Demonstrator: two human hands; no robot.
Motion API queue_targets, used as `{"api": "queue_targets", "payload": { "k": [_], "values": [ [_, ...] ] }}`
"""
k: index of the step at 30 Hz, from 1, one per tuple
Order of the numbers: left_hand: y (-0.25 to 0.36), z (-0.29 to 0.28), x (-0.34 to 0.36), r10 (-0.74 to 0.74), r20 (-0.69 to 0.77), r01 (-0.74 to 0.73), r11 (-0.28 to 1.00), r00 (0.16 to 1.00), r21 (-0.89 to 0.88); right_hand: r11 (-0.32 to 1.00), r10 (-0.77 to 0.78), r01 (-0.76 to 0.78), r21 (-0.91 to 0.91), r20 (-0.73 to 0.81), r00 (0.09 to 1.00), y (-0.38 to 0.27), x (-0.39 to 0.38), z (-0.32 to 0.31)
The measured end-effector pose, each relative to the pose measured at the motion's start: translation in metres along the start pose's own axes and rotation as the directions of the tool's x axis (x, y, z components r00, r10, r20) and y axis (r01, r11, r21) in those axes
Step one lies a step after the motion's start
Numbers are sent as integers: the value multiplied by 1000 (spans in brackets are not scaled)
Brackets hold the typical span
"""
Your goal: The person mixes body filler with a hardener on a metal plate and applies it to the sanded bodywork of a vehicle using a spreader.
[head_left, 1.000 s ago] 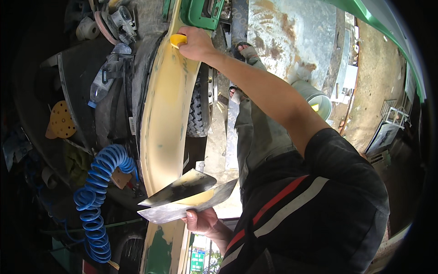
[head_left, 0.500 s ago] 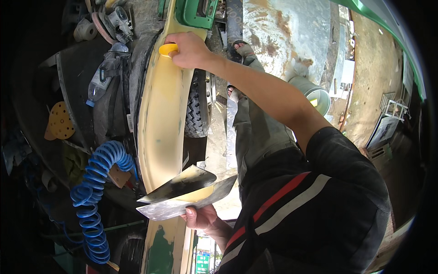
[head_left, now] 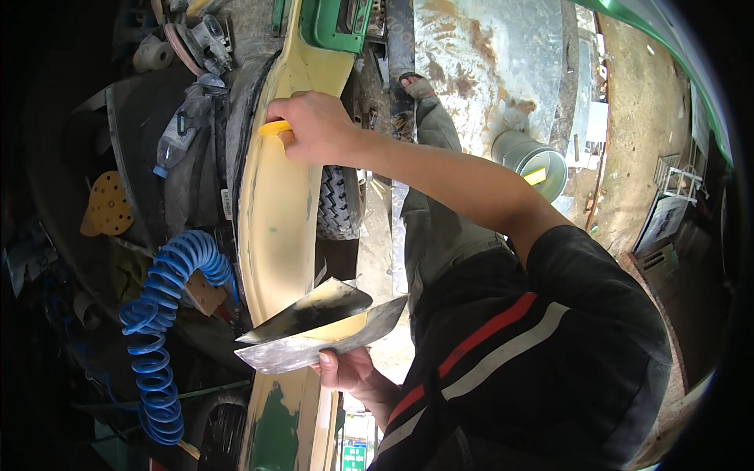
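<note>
My right hand [head_left: 318, 129] pinches a yellow plastic spreader [head_left: 275, 128] against a long curved vehicle panel [head_left: 275, 224] coated in pale yellow filler. Lower in the view, my left hand [head_left: 345, 369] grips a grey metal mixing plate [head_left: 279, 357] from below, its thumb on the near edge. Yellow putty [head_left: 339, 327] lies on that plate. A dark, smeared metal blade [head_left: 314, 308] stands tilted beside the putty, above the plate. Most of my left fingers are hidden under the plate.
A tyre [head_left: 338, 202] sits behind the panel. On the left are a coiled blue air hose [head_left: 149, 357], a perforated sanding disc [head_left: 110, 204], a plastic bottle [head_left: 174, 145] and a power sander [head_left: 200, 43]. A metal bucket [head_left: 522, 157] stands at the right.
My right hand has moved down the panel and slightly left with the spreader, which now shows more edge-on. My left hand and the mixing plate have stayed nearly still.
</note>
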State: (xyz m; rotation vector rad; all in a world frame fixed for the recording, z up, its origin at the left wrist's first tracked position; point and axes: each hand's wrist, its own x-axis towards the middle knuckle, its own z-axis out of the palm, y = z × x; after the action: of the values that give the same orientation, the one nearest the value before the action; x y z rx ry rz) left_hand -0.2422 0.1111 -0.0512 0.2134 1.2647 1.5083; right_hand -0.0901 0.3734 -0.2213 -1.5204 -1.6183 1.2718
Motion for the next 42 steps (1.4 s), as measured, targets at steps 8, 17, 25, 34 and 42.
{"api": "queue_targets", "payload": {
  "k": [8,17,25,34,42],
  "values": [
    [1,-2,-4,9,4,-9,1000,1000,9,991,-132,132,36,-6,991,-43,-39,9],
    [8,11,-2,26,53,-28,999,998,44,935,-58,49,351,14,998,-22,-50,3],
    [1,12,0,-34,-2,34,997,999,69,931,283,-204,303,-248,926,122,44,-6],
    [0,12,-1,-5,-71,14,991,997,130,895,197,-69,440,-251,948,157,67,20],
    [-3,17,3,-25,-24,28,992,999,119,921,184,-90,380,-217,959,154,74,21]
  ]
}}
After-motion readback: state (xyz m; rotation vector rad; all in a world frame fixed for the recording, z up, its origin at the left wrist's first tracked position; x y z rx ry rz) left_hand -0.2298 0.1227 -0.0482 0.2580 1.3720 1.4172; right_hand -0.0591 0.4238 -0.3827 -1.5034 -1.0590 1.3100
